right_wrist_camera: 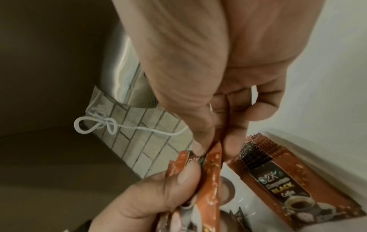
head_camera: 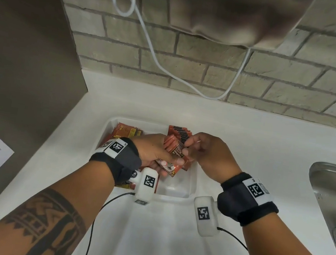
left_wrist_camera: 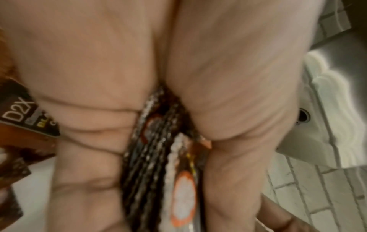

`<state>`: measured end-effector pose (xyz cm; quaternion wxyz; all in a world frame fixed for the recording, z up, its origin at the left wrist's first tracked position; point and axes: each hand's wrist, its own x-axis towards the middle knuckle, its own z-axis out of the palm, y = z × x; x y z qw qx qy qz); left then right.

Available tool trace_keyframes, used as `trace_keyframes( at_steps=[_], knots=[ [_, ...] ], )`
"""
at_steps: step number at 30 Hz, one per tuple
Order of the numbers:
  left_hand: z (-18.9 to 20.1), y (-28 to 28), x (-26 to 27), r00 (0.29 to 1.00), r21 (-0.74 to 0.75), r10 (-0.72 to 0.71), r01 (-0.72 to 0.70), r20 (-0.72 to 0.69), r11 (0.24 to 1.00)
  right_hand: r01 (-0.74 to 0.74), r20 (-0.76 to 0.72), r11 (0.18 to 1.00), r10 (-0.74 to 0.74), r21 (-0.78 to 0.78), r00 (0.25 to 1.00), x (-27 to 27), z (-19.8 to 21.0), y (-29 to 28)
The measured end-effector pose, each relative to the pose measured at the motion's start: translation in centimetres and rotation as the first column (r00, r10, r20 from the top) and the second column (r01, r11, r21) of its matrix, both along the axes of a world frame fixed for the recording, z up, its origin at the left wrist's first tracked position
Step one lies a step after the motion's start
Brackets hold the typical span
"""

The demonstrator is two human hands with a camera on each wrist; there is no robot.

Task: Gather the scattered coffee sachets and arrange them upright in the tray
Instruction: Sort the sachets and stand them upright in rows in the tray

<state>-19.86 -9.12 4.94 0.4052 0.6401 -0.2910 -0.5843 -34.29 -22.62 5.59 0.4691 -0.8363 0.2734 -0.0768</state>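
At the bottom of the head view two forearms reach up the frame over the white desk. Just above them, at frame centre, the left hand has its grip clamped on a bundle of coffee sachets, thumb pressed across the top one; the left wrist view shows the packet edges stacked between curled fingers. The right hand meets the bundle from the right, thumb and forefinger pinching the upper end of one sachet in the stack, so that grip is closed on a single packet.

Both hands hover over the white tray. In it, a row of sachets stands on edge near the upper right of the tray, and looser sachets lie at its upper left. A steel sink sits at the right edge; farther up, a white cable hangs against the brick wall.

The step in hand looks like squaring the gathered bundle, or peeling one packet off it. The next move probably calls for lowering packets on edge beside the standing row and bracing them so they do not tip.
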Motion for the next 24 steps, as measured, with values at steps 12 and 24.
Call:
trace_keyframes(
  at_steps=[12, 24],
  knots=[
    [-0.1, 1.3, -0.4, 0.996, -0.125, -0.026, 0.015, -0.084, 0.992, 0.012, 0.044, 0.998, -0.015, 0.055, 0.999, 0.1, 0.6, 0.2],
    [0.3, 1.9, 1.5, 0.924, 0.221, -0.172, 0.099, 0.343, 0.970, 0.044, -0.013, 0.989, -0.046, -0.143, 0.999, -0.5, 1.1, -0.4]
  ],
)
